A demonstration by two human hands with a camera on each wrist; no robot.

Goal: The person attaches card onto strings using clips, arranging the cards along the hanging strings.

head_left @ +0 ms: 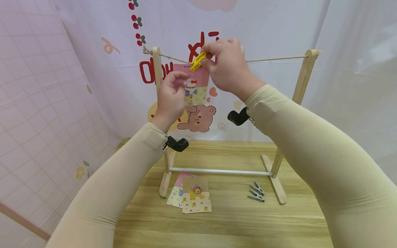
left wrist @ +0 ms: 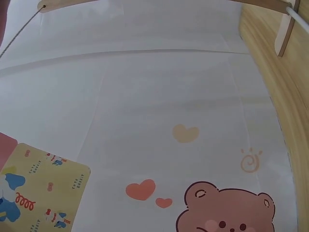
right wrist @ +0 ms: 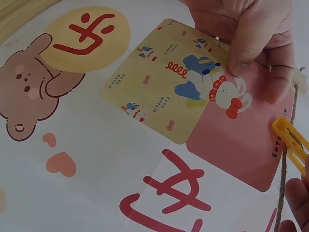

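In the head view my right hand [head_left: 227, 65] pinches a yellow clothespin [head_left: 198, 62] at the rope [head_left: 276, 59]. Its jaws overlap the top edge of a pink-and-yellow card [head_left: 201, 81] printed with a cartoon rabbit. My left hand [head_left: 172, 98] is at the card's left side, fingers bent. In the right wrist view, the left thumb [right wrist: 244, 60] and a finger lie over that card's edge; whether they grip it is unclear. The left wrist view shows part of the card [left wrist: 58, 188] but not the left hand's fingers.
The rope runs between two wooden posts [head_left: 300, 81], joined low by a white rod [head_left: 220, 171]. Two cards lie overlapped on the wooden table [head_left: 229, 227], a lion card [head_left: 196, 203] on top. Grey clothespins [head_left: 256, 193] lie near the right foot. A printed white cloth [head_left: 273, 27] hangs behind.
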